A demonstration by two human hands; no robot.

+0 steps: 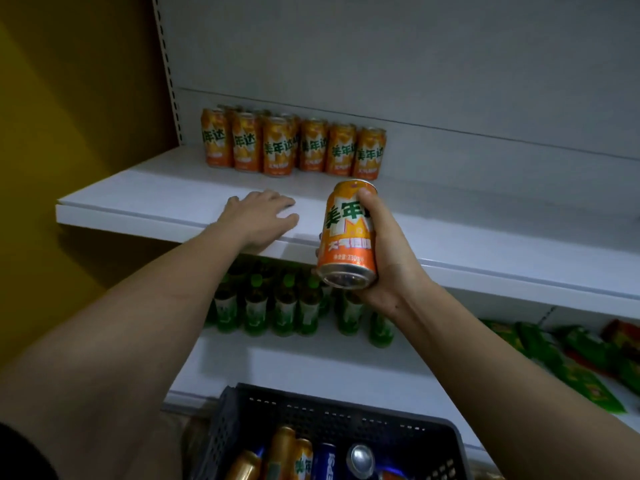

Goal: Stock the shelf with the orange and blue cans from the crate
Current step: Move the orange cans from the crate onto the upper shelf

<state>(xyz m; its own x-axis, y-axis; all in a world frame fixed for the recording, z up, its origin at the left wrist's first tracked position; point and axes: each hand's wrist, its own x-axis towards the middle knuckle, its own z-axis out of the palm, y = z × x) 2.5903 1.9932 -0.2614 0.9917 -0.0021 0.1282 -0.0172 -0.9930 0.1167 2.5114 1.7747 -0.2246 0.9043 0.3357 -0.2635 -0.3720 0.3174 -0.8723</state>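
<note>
My right hand (388, 251) grips an orange can (348, 233) upright, in front of the white shelf's (166, 192) front edge. My left hand (259, 220) rests flat on that shelf near its front, fingers spread, holding nothing. Several orange cans (294, 147) stand in rows at the back left of the shelf. Below, a dark plastic crate (332, 420) holds orange cans (291, 448) and blue cans (325, 462) lying on their sides.
Green bottles (294, 310) stand on the lower shelf under my hands. Green and red snack packets (581, 355) lie to the right on that shelf. A yellow wall (69, 133) borders the shelving on the left. The shelf right of the standing cans is bare.
</note>
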